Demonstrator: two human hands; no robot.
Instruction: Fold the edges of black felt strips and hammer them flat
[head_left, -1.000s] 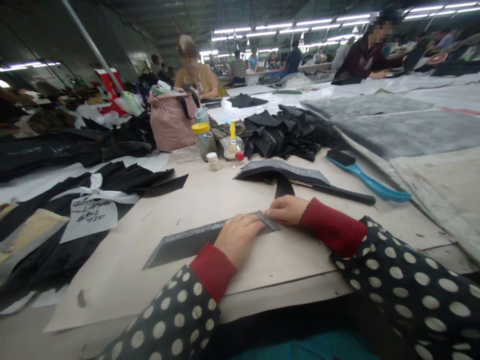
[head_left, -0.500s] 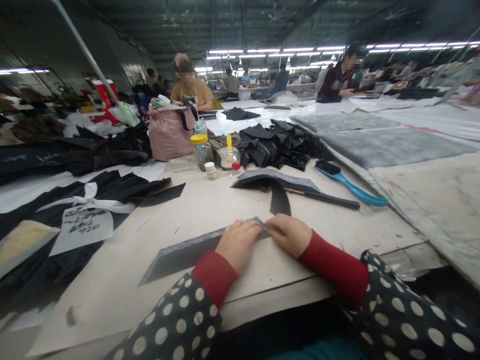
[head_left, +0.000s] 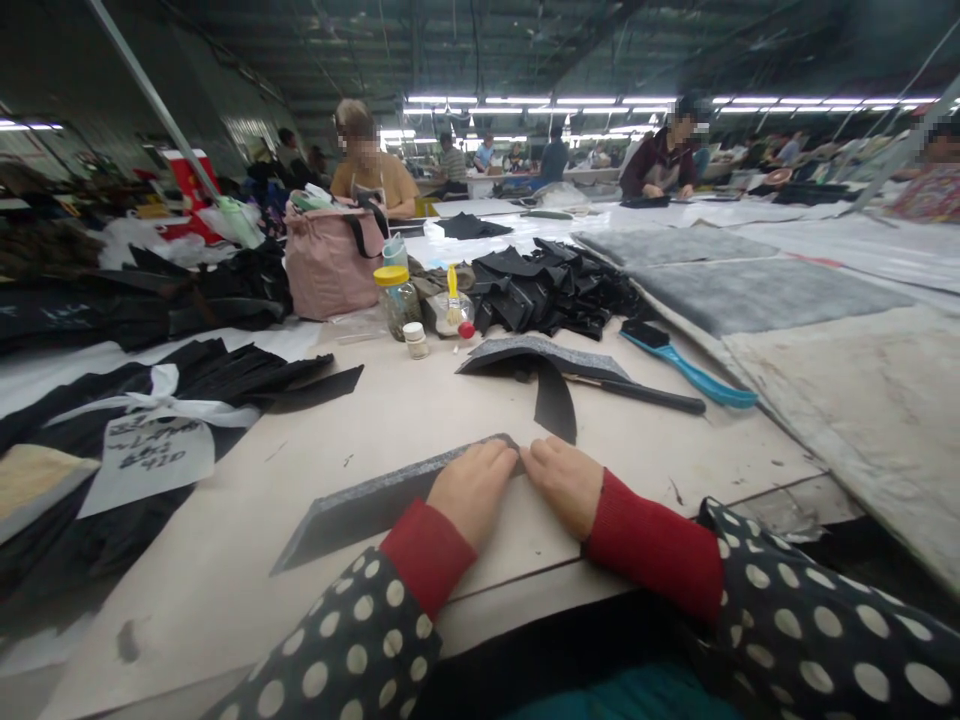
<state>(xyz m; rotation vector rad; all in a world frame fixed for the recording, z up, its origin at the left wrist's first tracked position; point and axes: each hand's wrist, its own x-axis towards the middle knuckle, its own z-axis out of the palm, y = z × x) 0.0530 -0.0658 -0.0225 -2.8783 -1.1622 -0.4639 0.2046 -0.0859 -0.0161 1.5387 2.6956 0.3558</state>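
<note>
The long tapered strip of grey-and-black felt [head_left: 360, 515] lying on the pale bench [head_left: 210, 530] looks light, soft and easily bent, best pressed flat or pinched at its narrow end, where the left hand [head_left: 472, 490] and right hand [head_left: 562, 487] rest open and nearly touching, forearms angled inward.

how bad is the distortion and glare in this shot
Head view: the wide lens bends the slanted pole; the ceiling tube lights glare white; the left hand and right hand look sharp, while the far worker in a striped shirt looks soft.
</note>
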